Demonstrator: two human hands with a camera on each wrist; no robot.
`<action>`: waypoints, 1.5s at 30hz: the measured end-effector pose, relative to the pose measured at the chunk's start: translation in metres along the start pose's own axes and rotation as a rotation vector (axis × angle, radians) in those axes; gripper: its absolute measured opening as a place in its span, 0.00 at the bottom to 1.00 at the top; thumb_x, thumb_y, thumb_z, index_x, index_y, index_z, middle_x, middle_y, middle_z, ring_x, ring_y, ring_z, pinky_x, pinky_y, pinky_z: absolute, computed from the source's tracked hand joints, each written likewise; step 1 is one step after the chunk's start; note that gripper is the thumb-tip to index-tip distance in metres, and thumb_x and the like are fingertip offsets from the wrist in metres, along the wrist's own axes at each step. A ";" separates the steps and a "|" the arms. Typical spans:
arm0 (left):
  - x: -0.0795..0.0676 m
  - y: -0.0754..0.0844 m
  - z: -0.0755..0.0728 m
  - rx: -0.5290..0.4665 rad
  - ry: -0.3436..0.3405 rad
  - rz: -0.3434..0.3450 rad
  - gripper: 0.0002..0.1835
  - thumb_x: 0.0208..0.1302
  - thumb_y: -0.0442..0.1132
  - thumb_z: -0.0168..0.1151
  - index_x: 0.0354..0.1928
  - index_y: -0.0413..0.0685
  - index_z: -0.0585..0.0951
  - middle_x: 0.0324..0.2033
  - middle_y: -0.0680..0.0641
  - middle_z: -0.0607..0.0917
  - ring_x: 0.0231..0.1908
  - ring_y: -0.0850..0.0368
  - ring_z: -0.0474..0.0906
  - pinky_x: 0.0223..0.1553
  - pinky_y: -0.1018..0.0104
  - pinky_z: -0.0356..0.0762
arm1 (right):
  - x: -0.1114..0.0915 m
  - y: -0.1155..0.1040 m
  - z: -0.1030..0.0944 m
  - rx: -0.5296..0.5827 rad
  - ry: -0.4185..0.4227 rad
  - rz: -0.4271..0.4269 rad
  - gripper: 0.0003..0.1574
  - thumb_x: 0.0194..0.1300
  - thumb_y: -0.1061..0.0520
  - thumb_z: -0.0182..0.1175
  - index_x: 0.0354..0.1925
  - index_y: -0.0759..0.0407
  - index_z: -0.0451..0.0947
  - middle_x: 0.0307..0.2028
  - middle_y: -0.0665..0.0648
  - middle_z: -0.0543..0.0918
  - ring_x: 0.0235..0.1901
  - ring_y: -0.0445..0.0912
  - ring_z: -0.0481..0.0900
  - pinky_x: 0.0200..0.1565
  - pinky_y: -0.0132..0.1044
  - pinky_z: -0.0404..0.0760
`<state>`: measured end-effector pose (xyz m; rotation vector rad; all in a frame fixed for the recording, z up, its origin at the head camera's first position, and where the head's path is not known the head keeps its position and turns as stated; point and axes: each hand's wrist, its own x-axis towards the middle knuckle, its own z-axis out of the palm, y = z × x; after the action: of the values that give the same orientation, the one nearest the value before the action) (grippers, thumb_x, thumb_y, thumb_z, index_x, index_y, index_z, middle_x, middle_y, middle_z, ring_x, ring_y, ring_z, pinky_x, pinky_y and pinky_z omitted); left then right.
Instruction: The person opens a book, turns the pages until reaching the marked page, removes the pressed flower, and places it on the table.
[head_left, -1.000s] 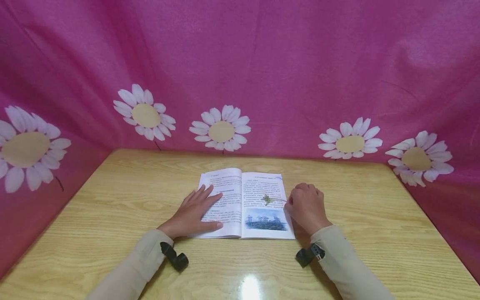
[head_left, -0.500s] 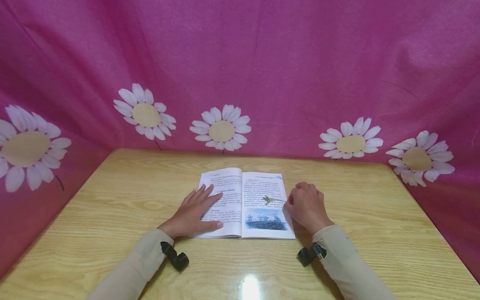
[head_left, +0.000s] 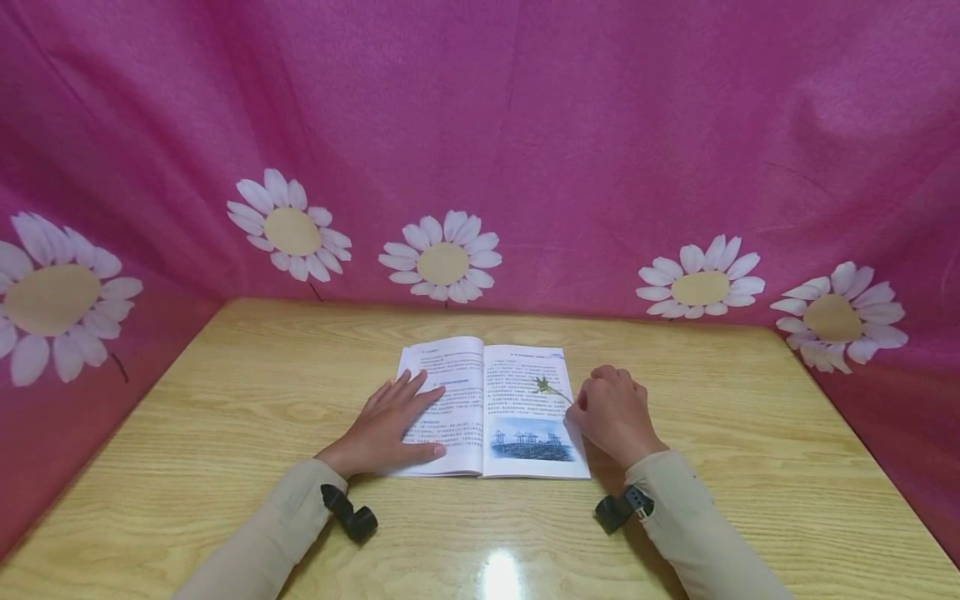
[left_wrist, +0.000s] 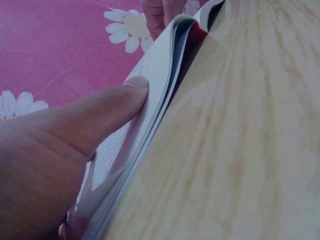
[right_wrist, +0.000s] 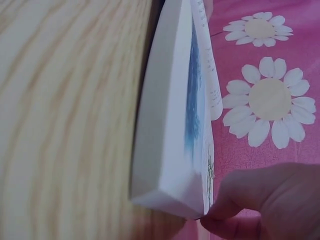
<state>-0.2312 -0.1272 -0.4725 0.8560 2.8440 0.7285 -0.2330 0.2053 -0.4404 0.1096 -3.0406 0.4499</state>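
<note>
An open book [head_left: 517,358] lies in the middle of the table, with printed text on both pages and a blue harbour-like picture low on the right one. My left hand [head_left: 393,425] rests on the left page with fingers spread; its thumb [left_wrist: 120,107] lies along the page's near part in the left wrist view. A small green sprig [head_left: 544,386] with a thin stem lies over the right page's text. My right hand [head_left: 615,412], fingers curled, pinches the stem end at the book's right edge. In the right wrist view the sprig [right_wrist: 210,167] shows edge-on beside the pinching thumb and finger.
The wooden table [head_left: 262,383] reaches back to a pink curtain [head_left: 525,125] printed with large white daisies. Black wrist cameras [head_left: 358,521] sit on both sleeves. A bright light reflection shows at the table's front.
The sprig's leafy head has swung a little away from me and to the right, so its stem now slants across the page. My left hand has stayed in place.
</note>
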 end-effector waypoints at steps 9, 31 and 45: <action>0.000 0.001 -0.001 0.000 -0.002 -0.001 0.46 0.57 0.68 0.59 0.73 0.55 0.60 0.75 0.42 0.49 0.74 0.43 0.37 0.71 0.44 0.34 | 0.002 0.003 -0.006 0.108 0.089 -0.059 0.07 0.54 0.58 0.60 0.21 0.55 0.80 0.60 0.68 0.71 0.63 0.64 0.61 0.57 0.67 0.58; 0.001 -0.003 0.003 0.003 -0.011 -0.013 0.48 0.56 0.71 0.57 0.74 0.57 0.60 0.75 0.44 0.48 0.74 0.44 0.36 0.71 0.44 0.34 | -0.023 0.042 -0.019 0.187 0.128 0.233 0.13 0.57 0.55 0.58 0.18 0.58 0.78 0.62 0.72 0.66 0.64 0.68 0.53 0.57 0.70 0.49; 0.002 -0.004 0.005 0.004 -0.021 -0.038 0.49 0.54 0.74 0.56 0.74 0.59 0.59 0.76 0.46 0.47 0.75 0.46 0.34 0.71 0.45 0.33 | -0.035 0.055 -0.017 0.115 0.083 0.310 0.15 0.57 0.52 0.59 0.20 0.59 0.79 0.55 0.72 0.69 0.55 0.67 0.58 0.52 0.68 0.55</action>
<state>-0.2342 -0.1270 -0.4782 0.8031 2.8355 0.7059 -0.2014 0.2646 -0.4421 -0.3704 -2.9551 0.6311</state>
